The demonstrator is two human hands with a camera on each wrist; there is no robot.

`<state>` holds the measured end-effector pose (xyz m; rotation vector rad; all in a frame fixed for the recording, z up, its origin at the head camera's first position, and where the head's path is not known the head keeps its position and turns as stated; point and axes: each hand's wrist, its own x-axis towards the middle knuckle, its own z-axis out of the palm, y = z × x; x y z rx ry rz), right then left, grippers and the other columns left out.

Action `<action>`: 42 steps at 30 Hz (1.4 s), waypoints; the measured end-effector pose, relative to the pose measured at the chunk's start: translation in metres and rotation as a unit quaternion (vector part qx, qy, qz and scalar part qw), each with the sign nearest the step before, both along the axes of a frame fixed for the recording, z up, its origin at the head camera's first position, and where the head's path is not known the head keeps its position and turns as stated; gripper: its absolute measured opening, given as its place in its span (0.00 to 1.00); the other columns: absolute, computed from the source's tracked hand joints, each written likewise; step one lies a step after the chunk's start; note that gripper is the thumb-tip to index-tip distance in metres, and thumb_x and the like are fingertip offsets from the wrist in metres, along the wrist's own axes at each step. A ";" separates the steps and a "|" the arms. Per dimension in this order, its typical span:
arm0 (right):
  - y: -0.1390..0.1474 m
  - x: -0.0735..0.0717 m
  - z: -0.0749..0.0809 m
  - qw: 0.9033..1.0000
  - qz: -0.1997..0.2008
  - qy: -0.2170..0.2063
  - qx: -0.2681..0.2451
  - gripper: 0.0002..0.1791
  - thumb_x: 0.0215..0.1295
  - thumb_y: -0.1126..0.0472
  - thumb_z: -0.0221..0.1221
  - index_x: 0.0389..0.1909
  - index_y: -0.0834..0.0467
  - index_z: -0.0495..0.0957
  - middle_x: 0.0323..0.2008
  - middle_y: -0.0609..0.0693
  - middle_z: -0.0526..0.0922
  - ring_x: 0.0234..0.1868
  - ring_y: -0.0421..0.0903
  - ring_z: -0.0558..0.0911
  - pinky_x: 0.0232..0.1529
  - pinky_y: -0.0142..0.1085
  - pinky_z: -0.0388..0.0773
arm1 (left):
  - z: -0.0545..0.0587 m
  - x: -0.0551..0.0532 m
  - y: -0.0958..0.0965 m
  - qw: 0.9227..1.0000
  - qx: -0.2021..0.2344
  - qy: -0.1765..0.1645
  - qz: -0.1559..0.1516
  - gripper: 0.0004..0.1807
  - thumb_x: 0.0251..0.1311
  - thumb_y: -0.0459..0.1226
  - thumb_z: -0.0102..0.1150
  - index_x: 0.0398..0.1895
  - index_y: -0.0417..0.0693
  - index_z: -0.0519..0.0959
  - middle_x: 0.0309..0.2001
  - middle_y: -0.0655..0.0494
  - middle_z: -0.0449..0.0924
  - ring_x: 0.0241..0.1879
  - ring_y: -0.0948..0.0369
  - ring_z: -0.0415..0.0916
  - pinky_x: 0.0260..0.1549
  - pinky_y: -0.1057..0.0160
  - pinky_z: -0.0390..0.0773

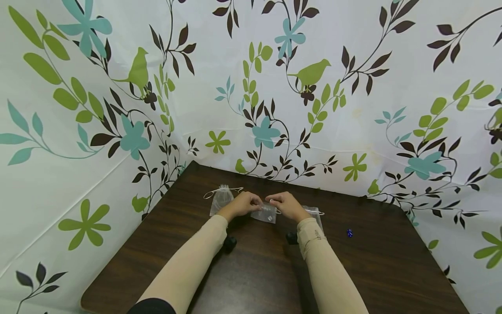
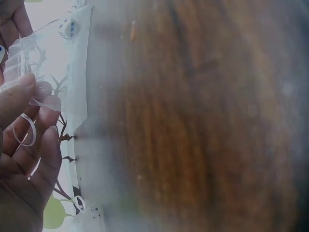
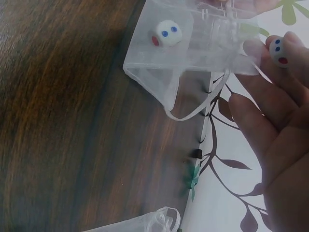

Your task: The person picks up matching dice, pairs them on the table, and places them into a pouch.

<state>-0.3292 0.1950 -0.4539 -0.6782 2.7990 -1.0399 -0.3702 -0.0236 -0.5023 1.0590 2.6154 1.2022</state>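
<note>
A small sheer white drawstring pouch (image 1: 259, 214) hangs between both hands above the table. My left hand (image 1: 244, 204) pinches it near its mouth, thumb over the gathered fabric in the left wrist view. Inside the pouch, a white die (image 3: 169, 33) with blue and red pips shows through the mesh. My right hand (image 1: 288, 206) pinches a second white die (image 3: 278, 50) between thumb and finger, right beside the pouch's mouth. A loop of the white drawstring (image 3: 193, 113) dangles below the pouch in the right wrist view.
Another sheer pouch (image 1: 221, 199) lies beyond the left forearm. A third pouch (image 1: 315, 213) is partly hidden behind the right wrist. Blue dice (image 1: 350, 233) sit to the right on the dark wooden table (image 1: 392, 261). A patterned curtain (image 1: 188, 109) borders the table's back and sides.
</note>
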 end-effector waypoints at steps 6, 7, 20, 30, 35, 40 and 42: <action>-0.001 0.000 0.001 1.000 0.004 0.011 0.005 0.16 0.75 0.66 0.56 0.59 0.64 0.81 0.56 0.57 0.84 0.57 0.55 0.82 0.55 0.50 0.79 | 0.000 0.000 -0.001 1.000 0.006 0.003 -0.007 0.03 0.63 0.34 0.69 0.38 0.48 0.88 0.33 0.61 0.88 0.34 0.68 0.82 0.36 0.67 0.80; -0.001 0.000 0.000 1.000 0.005 0.012 0.008 0.16 0.75 0.66 0.56 0.59 0.64 0.81 0.56 0.57 0.84 0.57 0.55 0.82 0.55 0.50 0.79 | 0.000 0.000 0.000 1.000 0.006 0.005 -0.008 0.03 0.63 0.34 0.69 0.38 0.48 0.89 0.34 0.61 0.88 0.34 0.68 0.82 0.37 0.67 0.80; -0.002 -0.003 -0.006 0.999 0.016 0.034 0.034 0.15 0.73 0.69 0.57 0.56 0.65 0.82 0.54 0.58 0.85 0.55 0.55 0.83 0.53 0.49 0.80 | -0.001 0.004 -0.001 1.000 0.015 0.023 -0.012 0.04 0.63 0.34 0.69 0.39 0.47 0.89 0.37 0.58 0.89 0.37 0.66 0.83 0.38 0.66 0.81; -0.005 0.000 -0.006 0.999 0.019 0.024 0.032 0.16 0.73 0.69 0.57 0.59 0.66 0.80 0.57 0.59 0.83 0.58 0.57 0.81 0.55 0.50 0.79 | -0.004 0.003 -0.002 0.999 0.022 0.030 -0.013 0.04 0.63 0.35 0.69 0.39 0.47 0.89 0.38 0.59 0.89 0.37 0.65 0.83 0.37 0.67 0.80; -0.001 0.000 -0.011 0.999 0.000 0.006 0.044 0.19 0.74 0.64 0.58 0.62 0.66 0.78 0.59 0.60 0.81 0.60 0.57 0.80 0.58 0.51 0.77 | -0.002 0.004 -0.004 0.999 0.022 0.026 -0.003 0.04 0.62 0.36 0.70 0.39 0.47 0.89 0.38 0.59 0.89 0.36 0.67 0.82 0.36 0.67 0.79; 0.006 0.001 -0.019 0.999 -0.014 -0.029 0.028 0.24 0.70 0.64 0.63 0.64 0.66 0.75 0.61 0.63 0.79 0.62 0.60 0.78 0.60 0.52 0.75 | 0.000 0.005 -0.004 0.999 0.027 0.017 0.003 0.05 0.62 0.36 0.70 0.39 0.48 0.89 0.38 0.59 0.89 0.36 0.66 0.82 0.35 0.67 0.79; 0.007 0.001 -0.021 0.999 -0.013 -0.034 0.012 0.24 0.68 0.65 0.64 0.63 0.67 0.76 0.61 0.64 0.79 0.62 0.61 0.78 0.60 0.52 0.76 | 0.001 0.005 -0.004 0.999 0.031 0.015 0.003 0.04 0.62 0.37 0.70 0.38 0.48 0.90 0.39 0.58 0.89 0.37 0.66 0.82 0.36 0.68 0.79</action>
